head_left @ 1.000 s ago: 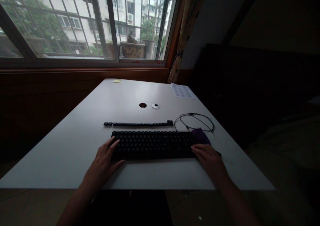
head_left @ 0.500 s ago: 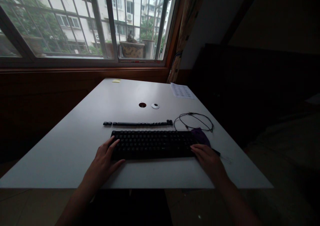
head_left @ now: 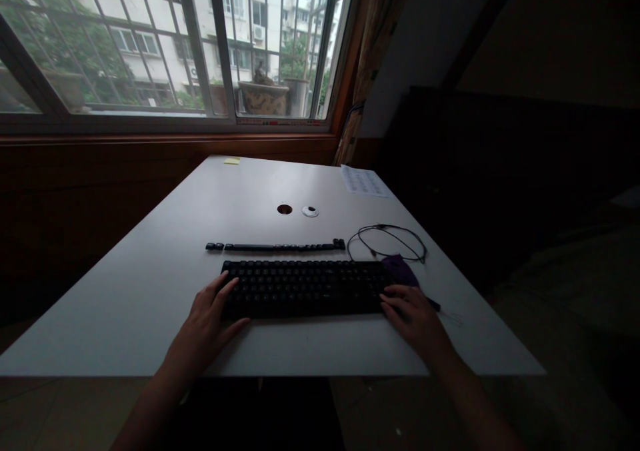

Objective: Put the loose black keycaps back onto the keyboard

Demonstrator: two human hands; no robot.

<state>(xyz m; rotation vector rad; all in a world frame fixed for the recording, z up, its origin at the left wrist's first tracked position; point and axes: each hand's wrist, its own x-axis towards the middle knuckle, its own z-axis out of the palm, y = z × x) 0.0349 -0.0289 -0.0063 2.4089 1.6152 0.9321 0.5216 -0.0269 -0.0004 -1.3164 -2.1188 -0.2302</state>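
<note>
A black keyboard (head_left: 300,289) lies across the near part of the white table. My left hand (head_left: 207,314) rests at its left end, fingers spread, with two fingertips on the left keys and the thumb along the front edge. At the other end is my right hand (head_left: 413,314), fingers bent and slightly apart, fingertips touching the right-hand keys. I see no object between them. Behind the keyboard runs a row of loose black keycaps (head_left: 285,247), including a long one. A purple cloth (head_left: 401,271) sits by the right end, and a dark slim tool with thin wires (head_left: 434,304) shows beyond my right hand.
A thin black cable (head_left: 393,227) lies coiled behind the cloth. Farther back, the white table (head_left: 150,258) has a round hole (head_left: 285,209) with its white cover (head_left: 310,212) beside it. A printed sheet (head_left: 365,182) and a yellow note (head_left: 232,161) lie near the far edge.
The fingers of my right hand have shifted slightly and bent more, with the thumb now showing apart below them. My left hand and the keyboard stay where they were.
</note>
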